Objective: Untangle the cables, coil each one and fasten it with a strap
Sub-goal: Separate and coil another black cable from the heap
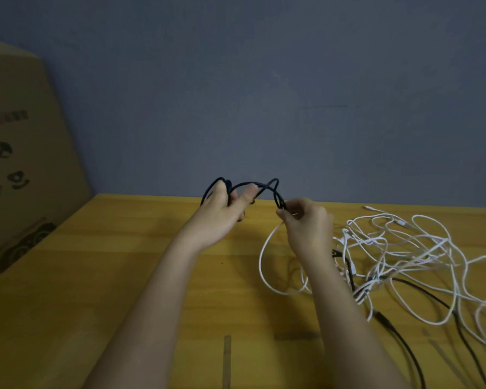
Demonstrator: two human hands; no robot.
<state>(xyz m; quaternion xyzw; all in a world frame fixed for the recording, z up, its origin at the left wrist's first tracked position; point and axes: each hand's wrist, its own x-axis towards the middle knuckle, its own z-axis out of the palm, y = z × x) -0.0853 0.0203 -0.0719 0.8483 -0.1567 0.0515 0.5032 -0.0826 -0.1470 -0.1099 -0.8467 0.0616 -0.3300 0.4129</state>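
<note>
A thin black cable [267, 184] arches in loops between my two hands, raised above the far part of the yellow table [124, 248]. My left hand [222, 211] grips its loops, fingers curled round them. My right hand [306, 220] pinches the same cable at its right end. A tangle of white cables [399, 248] lies on the table to the right, one white loop [264, 265] reaching under my right forearm. Another black cable [404, 341] runs out of the tangle toward the near right edge.
A cardboard box [20, 164] stands at the left edge of the table. A grey wall [264, 94] rises right behind the table's far edge. A thin flat strip [226, 360] lies on the table near the front, and another strip [443, 355] at the right.
</note>
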